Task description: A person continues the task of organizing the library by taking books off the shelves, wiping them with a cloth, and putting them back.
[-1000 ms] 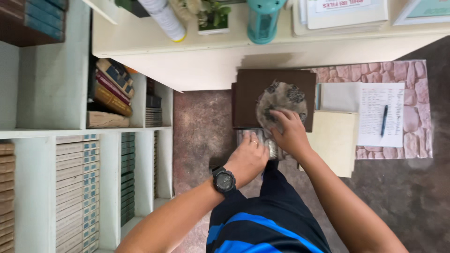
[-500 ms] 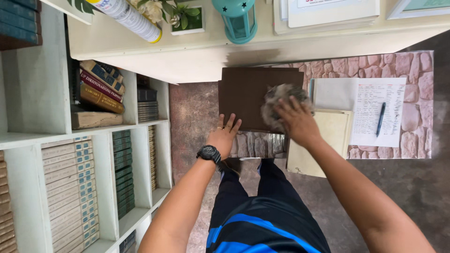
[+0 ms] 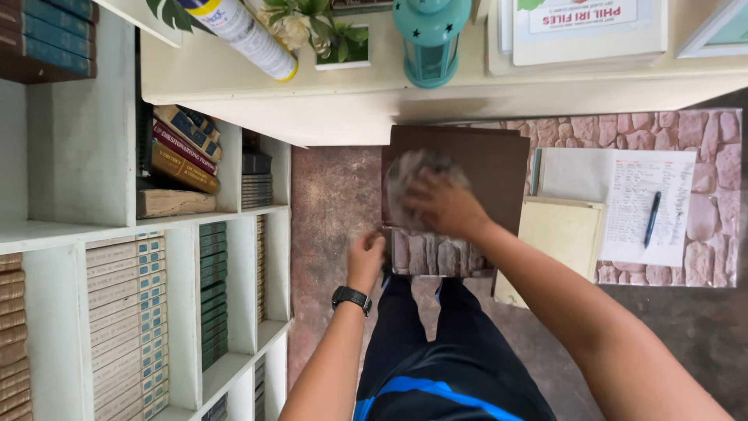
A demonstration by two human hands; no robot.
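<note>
— Looking down from the head view, what are the hands on?

— Centre of the frame: the right hand (image 3: 446, 204) presses a grey rag (image 3: 411, 173) flat against a dark brown board (image 3: 499, 168) with its fingers spread over the cloth; it is blurred, so I'd judge it is mid-wipe. The left hand (image 3: 366, 256), with a black watch (image 3: 351, 297) on the wrist, is curled shut around the board's lower left edge, steadying it.

— And where does the board sit?

— Just under the front of the white shelf top (image 3: 327, 101), above the person's knees, with a strip of stone-patterned sheet (image 3: 436, 253) showing at its lower edge.

— How far along is the wiping?

— Hard to say (the brown face looks even, no clear line between wiped and unwiped). The rag is on the upper left part; the right half lies uncovered.

— Anything else about?

— Right of centre, a cream book (image 3: 557, 234) and a written sheet (image 3: 643, 204) with a pen (image 3: 651, 219) on it. At the top stand a teal lantern (image 3: 431, 39) and a spray can (image 3: 248, 39); book-filled shelves (image 3: 125, 312) fill the left.
</note>
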